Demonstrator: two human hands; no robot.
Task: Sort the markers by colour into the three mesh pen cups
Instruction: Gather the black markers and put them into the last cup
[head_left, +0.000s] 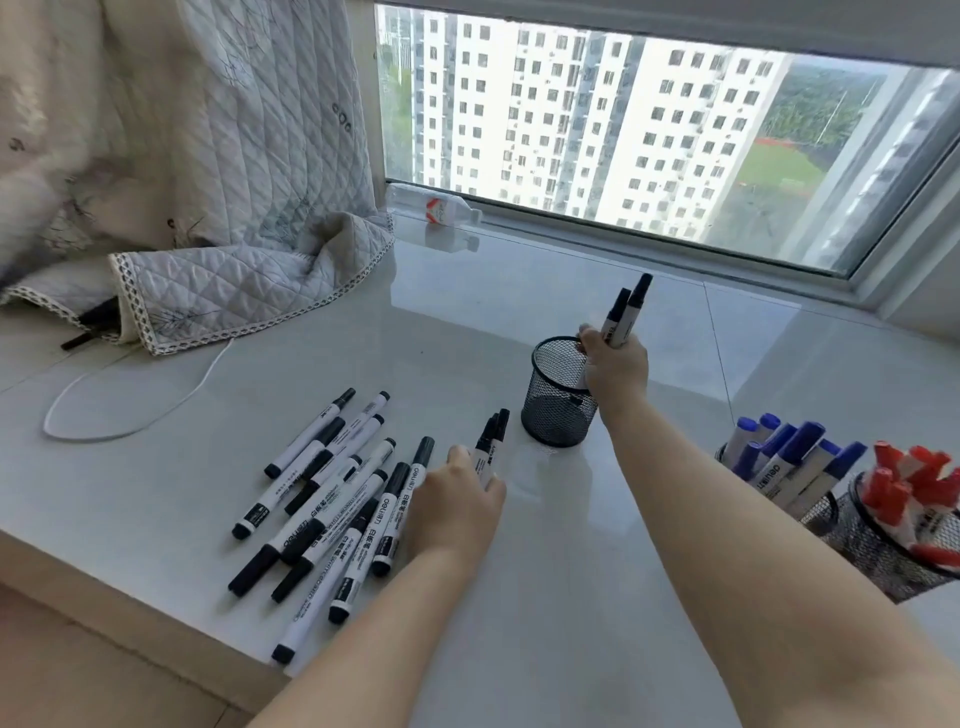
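Observation:
Several black-capped markers (332, 499) lie in a loose pile on the white sill (519, 597), left of centre. My left hand (457, 504) is closed on two or three black markers (491, 441), caps pointing up, just right of the pile. My right hand (615, 364) grips two black markers (626, 312) upright over the rim of an empty-looking black mesh cup (558, 400). At the right edge one mesh cup (821, 512) holds blue-capped markers (789, 452) and another mesh cup (883, 556) holds red-capped markers (919, 478).
A quilted cloth (234, 291) drapes over the back left of the sill, with a dark object (91, 325) under its edge. A white cable (135, 410) loops near the pile. A plastic bottle (436, 205) lies by the window frame. The sill's front edge drops off at lower left.

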